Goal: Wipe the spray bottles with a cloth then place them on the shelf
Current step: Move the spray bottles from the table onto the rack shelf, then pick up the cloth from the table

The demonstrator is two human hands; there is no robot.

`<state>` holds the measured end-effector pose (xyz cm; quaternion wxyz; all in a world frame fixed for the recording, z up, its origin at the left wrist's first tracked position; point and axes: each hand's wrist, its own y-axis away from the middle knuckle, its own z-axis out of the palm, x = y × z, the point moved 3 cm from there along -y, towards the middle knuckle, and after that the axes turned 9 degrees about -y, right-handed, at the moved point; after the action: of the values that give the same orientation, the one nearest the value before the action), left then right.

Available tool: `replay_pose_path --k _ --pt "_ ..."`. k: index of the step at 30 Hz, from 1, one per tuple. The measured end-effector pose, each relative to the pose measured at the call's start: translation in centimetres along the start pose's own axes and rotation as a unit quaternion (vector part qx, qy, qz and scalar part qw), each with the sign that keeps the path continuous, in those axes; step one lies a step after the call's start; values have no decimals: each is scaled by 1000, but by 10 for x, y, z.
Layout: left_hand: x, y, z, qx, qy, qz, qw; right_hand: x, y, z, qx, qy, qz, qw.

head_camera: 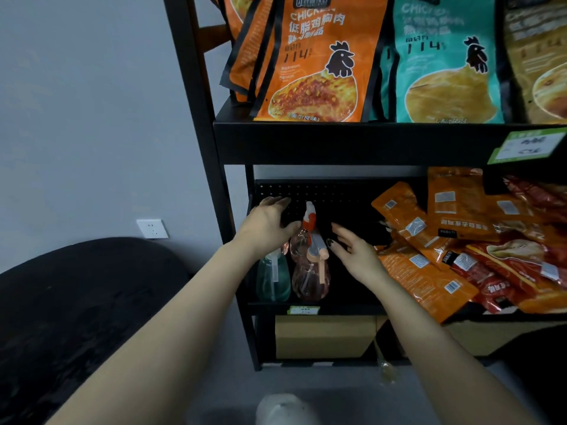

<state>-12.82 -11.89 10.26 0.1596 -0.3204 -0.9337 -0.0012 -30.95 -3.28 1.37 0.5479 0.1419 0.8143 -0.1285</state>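
Far left there's a dark rounded seat (76, 317) sitting in front of a grey wall with a white socket (152, 229) on it. Next comes the black shelf (310, 142), and both bare arms are reaching into its lower tier. The left hand (267, 223) is hovering palm-down with fingers loosely spread, thumb just about touching the rear pink spray bottle (302, 240), not really gripping anything as far as I can see. Under that wrist a green spray bottle (273, 279) is standing upright at the left end of the tier. Just beside it a front pink spray bottle (311, 279) is standing too, with the rear one right behind it, orange-and-white nozzle sticking up. The right hand (352, 253) is hanging open to the right of the bottles, fingers spread and slightly curled, touching nothing. Further right, orange snack packets (429, 240) are lying in a messy pile, and more chicken packets (316, 62) are standing on the tier above.
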Motion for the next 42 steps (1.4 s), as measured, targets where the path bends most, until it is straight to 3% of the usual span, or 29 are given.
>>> replay_pose_path --k 11,24,34,42 --pt "-8 125 -21 33 62 56 996 -48 87 -6 -15 84 -66 994" --pt "-82 219 -29 16 63 -9 998 -115 157 58 -131 144 -137 971" --pt "-177 310 -35 43 46 -107 992 -145 179 182 -272 169 -192 928" --pt "-288 407 -32 33 17 -266 963 -152 193 324 -401 179 -223 870"
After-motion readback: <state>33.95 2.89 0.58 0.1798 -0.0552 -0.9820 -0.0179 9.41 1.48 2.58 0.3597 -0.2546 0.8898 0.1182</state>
